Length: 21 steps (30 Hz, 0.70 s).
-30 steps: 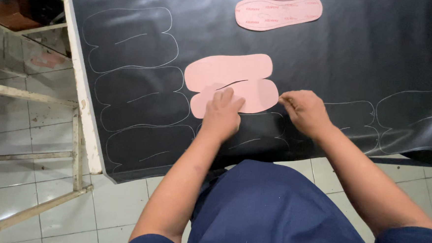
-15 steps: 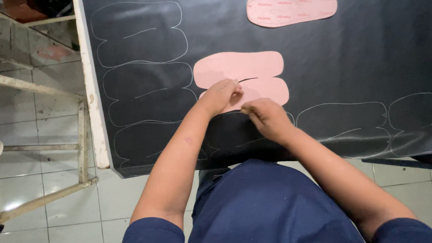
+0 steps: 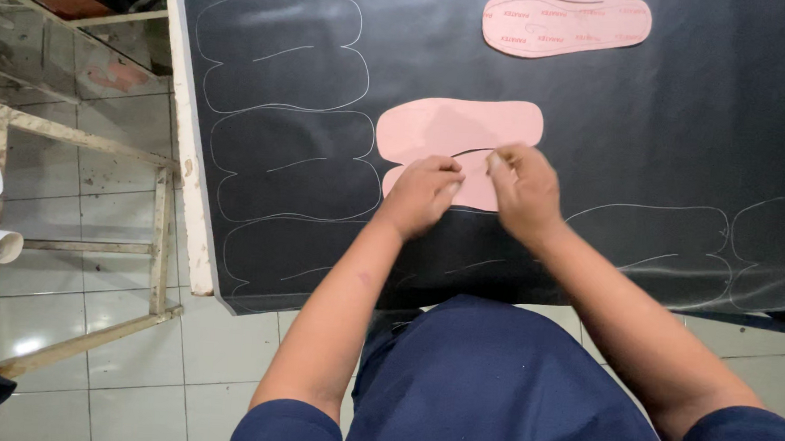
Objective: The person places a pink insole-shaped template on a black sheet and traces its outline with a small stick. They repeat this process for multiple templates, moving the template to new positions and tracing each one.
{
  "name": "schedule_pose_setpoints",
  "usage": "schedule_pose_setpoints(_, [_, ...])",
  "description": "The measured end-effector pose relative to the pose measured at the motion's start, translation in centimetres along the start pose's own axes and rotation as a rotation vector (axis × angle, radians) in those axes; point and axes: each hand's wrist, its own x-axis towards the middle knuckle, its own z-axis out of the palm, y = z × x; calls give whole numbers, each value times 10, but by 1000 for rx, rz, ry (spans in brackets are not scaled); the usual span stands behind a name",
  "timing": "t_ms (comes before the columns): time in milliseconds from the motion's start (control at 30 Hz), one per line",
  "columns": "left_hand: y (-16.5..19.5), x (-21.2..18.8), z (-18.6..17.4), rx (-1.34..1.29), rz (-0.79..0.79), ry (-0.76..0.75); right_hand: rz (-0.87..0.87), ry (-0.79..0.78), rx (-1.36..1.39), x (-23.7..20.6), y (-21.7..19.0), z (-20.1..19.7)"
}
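Right hand point(image 3: 524, 187) moved closer to left hand point(image 3: 422, 193), both on pink insole templates point(image 3: 458, 130)

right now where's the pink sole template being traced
In the head view, the pink sole template lies mid-table on the black sheet, under the left hand and right hand.

Both forearms reach forward; left hand point(image 3: 422, 193) and right hand point(image 3: 524, 190) close together, fingers curled down.

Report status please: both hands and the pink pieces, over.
Left hand and right hand both pressing on near pink sole template. Second template beside it on black sheet. Nothing blocking.
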Motion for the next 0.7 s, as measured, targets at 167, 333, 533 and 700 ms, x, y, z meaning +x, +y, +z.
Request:
schedule_pose_setpoints(167, [27, -17, -4, 223, 167, 86, 73, -151, 118, 33, 8, -1])
schedule_pose_setpoints(333, [29, -17, -5, 279, 162, 87, 75, -227, 102, 39, 11, 10])
schedule_pose_setpoints(533, [24, -15, -2, 284, 139, 80, 133, -298, 135, 44, 2, 23])
schedule_pose_setpoints(700, [23, -15, -2, 293, 135, 73, -240, -206, -91, 46, -5, 20])
